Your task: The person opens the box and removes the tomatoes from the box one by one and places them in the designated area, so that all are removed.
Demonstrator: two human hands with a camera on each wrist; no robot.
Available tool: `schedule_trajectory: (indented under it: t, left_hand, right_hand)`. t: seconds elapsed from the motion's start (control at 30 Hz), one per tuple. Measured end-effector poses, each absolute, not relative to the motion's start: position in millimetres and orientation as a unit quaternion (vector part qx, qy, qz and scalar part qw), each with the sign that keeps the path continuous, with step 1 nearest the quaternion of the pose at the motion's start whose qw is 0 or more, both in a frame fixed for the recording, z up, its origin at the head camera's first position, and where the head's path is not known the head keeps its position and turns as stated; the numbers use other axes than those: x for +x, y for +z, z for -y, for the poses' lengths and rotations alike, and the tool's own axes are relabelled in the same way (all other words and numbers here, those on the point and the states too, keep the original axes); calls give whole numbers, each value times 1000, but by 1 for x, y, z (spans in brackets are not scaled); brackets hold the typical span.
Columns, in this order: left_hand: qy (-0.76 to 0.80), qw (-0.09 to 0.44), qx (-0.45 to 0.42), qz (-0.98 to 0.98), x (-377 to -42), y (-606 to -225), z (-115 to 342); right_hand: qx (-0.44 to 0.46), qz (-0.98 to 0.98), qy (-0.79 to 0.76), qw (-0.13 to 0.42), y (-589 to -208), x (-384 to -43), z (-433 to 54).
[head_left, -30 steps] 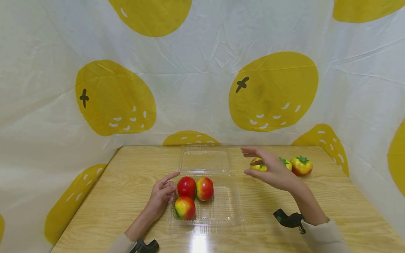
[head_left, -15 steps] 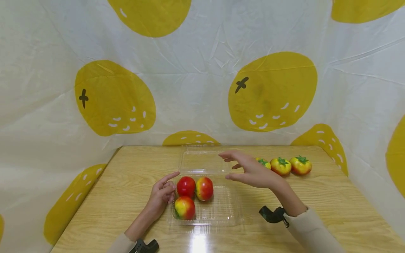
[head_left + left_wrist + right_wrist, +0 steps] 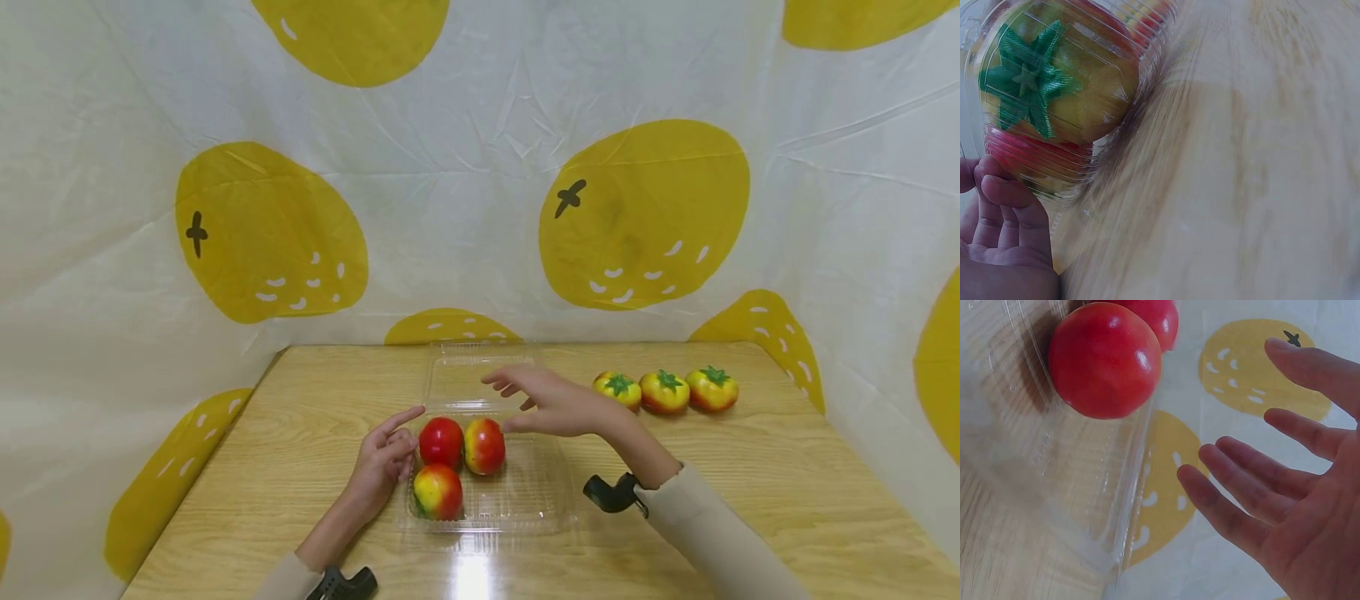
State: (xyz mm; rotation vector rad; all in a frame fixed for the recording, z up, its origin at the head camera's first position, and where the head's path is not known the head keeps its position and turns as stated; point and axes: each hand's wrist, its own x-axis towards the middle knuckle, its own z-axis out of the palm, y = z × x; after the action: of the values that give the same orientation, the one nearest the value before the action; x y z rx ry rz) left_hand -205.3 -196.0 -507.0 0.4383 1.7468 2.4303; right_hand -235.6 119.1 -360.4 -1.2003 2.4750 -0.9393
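Note:
A clear plastic clamshell container [image 3: 525, 492] lies open on the table, its lid [image 3: 459, 379] folded back. Three red-and-yellow tomatoes sit in its left part: a red one [image 3: 441, 442], one beside it [image 3: 485, 447] and one in front [image 3: 438, 492]. At the container's left wall, my left hand [image 3: 384, 462] pinches the rim, forefinger stretched out. In the left wrist view its fingertips meet the plastic, below a tomato's green leafy top [image 3: 1025, 78]. My right hand [image 3: 558, 404] hangs over the container's back right, fingers spread and loosely bent, holding nothing.
Three more tomatoes with green tops stand in a row at the back right: a left one [image 3: 618, 391], a middle one [image 3: 665, 392] and a right one [image 3: 712, 389]. The wooden table [image 3: 285, 450] ends at a lemon-print curtain [image 3: 457, 242].
My right hand has moved left, from in front of the row of tomatoes to over the container, uncovering the row. The left hand and the container stay where they were.

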Motion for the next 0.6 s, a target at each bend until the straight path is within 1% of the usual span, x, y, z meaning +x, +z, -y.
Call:
schedule_trajectory:
  t: [0.23, 0.6]
  left_hand:
    - [799, 57, 146, -580, -205, -510, 198]
    - [798, 56, 143, -583, -206, -511, 198]
  right_hand:
    - [-410, -848, -297, 155, -367, -243, -99]
    - [-429, -855, -251, 148, -374, -251, -84]
